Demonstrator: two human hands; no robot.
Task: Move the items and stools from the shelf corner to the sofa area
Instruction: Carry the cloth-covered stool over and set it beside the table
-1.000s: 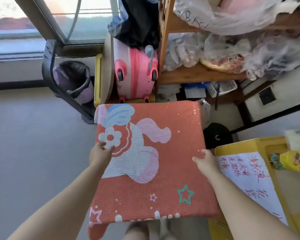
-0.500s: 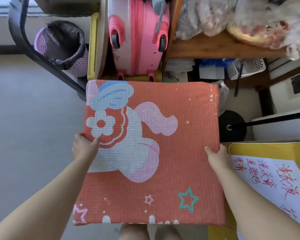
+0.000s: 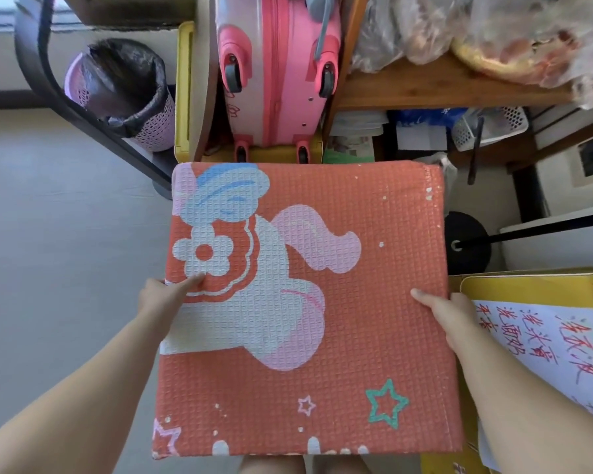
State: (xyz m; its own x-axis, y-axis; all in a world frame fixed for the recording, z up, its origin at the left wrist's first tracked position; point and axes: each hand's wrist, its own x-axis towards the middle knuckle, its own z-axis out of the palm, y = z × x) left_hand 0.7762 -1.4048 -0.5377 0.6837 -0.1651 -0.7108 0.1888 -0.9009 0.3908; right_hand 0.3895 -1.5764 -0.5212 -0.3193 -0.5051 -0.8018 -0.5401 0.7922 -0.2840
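Now, head view: two bare forearms reach forward and down to a cushion.
Cushion (image 3: 339, 336): square, orange-red and waffle-textured, printed with a white and pink rabbit, a flower and stars. It is held flat and face up between the two hands.
Left hand (image 3: 161, 299): grips the cushion's left edge. The thumb lies on top by the printed flower; the other fingers are hidden under the edge.
Right hand (image 3: 449, 313): grips the right edge. The thumb lies on top and the fingers are tucked below, out of sight.
Straight beyond the grip: a pink suitcase (image 3: 274, 70) stands upright, just past the cushion's far edge.
Beyond and left of the left hand: a purple bin (image 3: 124, 94) with a black liner stands behind a dark slanted bar.
Beyond and right of the right hand: a wooden shelf (image 3: 442, 87) carries bags (image 3: 425, 25) of clear plastic, with a white basket (image 3: 493, 128) under it.
Just right of the right hand: a yellow box (image 3: 528, 282) bears a paper (image 3: 545, 343) with red handwriting. A black round base (image 3: 466, 241) sits beyond it.
Below the grip: grey floor (image 3: 48, 234); the person's legs show at the cushion's near edge.
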